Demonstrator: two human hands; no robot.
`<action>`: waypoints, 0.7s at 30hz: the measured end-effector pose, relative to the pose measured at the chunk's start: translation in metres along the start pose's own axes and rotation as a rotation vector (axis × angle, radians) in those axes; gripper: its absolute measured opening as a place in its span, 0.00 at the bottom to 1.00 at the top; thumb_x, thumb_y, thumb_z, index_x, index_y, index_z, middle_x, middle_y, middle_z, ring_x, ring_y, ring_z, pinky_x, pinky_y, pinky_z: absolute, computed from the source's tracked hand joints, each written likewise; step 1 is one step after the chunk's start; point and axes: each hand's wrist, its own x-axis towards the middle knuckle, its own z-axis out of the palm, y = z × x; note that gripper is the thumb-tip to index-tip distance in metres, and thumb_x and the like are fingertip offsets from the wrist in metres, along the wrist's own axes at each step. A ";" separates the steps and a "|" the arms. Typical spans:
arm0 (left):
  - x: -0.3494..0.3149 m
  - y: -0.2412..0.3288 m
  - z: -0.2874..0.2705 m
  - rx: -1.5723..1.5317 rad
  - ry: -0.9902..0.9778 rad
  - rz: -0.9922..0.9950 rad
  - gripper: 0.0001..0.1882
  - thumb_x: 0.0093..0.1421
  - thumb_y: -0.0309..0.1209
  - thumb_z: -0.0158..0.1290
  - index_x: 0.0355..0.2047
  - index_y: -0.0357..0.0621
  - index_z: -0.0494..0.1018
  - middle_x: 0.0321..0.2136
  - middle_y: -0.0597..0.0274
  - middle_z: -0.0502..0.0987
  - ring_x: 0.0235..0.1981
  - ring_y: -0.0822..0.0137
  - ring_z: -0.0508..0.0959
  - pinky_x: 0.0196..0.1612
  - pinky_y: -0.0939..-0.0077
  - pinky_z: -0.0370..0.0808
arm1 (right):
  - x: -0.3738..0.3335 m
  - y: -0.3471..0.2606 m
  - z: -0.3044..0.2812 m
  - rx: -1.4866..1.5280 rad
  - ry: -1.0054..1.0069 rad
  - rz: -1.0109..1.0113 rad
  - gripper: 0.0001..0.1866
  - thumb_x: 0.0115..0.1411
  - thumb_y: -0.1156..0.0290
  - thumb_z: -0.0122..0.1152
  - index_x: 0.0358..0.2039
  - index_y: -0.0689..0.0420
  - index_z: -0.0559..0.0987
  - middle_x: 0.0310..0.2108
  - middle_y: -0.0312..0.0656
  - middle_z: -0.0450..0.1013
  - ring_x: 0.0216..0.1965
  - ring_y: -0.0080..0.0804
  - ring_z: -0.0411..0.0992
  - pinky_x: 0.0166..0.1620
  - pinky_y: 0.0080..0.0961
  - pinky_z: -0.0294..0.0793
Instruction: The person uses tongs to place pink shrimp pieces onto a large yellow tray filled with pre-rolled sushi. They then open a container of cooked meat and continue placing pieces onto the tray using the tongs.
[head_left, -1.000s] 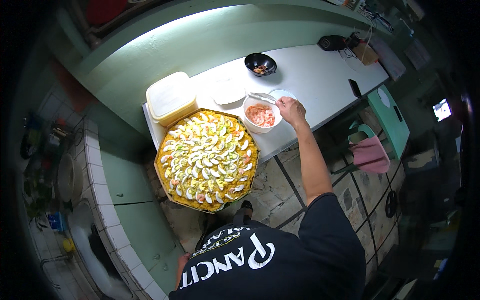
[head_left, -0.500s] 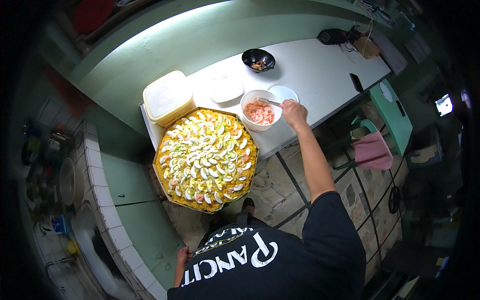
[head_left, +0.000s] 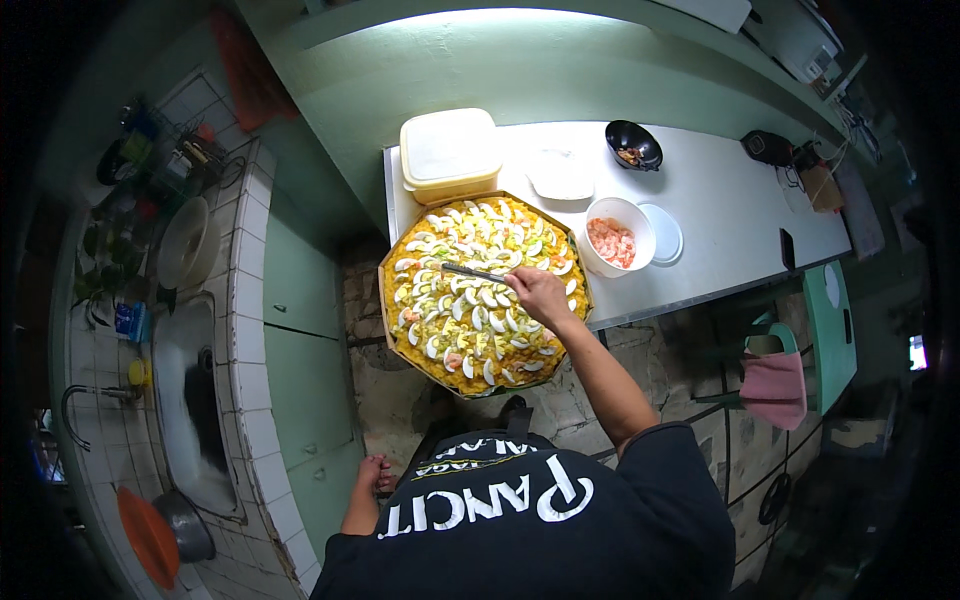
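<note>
My right hand (head_left: 541,297) is closed around the end of slim metal tongs (head_left: 474,272). Their far tip lies over the middle of a big octagonal tray of yellow noodles (head_left: 470,375), topped with egg slices, chopped greens and a few pink shrimp. Whether the tip grips a piece is too small to tell. Right of the tray stands a round white tub (head_left: 640,225) with peeled pink shrimp (head_left: 611,243) in it. My left hand (head_left: 375,474) hangs low at my side, away from the table, its fingers curled with nothing visible in them.
On the white table (head_left: 700,215) are a lidded cream box (head_left: 450,155), a white container (head_left: 560,175), a black bowl (head_left: 632,145), a pale round lid (head_left: 663,236) and a phone (head_left: 787,250). A tiled sink counter (head_left: 250,350) runs along the left; a green chair (head_left: 783,345) stands right.
My right hand has moved left with the tongs, from inside the shrimp tub to above the noodle tray. The whole view has shifted, so the table now appears farther right.
</note>
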 end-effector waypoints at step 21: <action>0.043 -0.008 -0.016 0.571 -0.048 0.255 0.15 0.61 0.38 0.45 0.35 0.40 0.77 0.25 0.56 0.77 0.26 0.63 0.76 0.31 0.64 0.71 | -0.006 0.142 -0.174 -0.539 0.238 0.413 0.14 0.60 0.60 0.52 0.32 0.56 0.79 0.35 0.46 0.74 0.37 0.47 0.75 0.40 0.41 0.74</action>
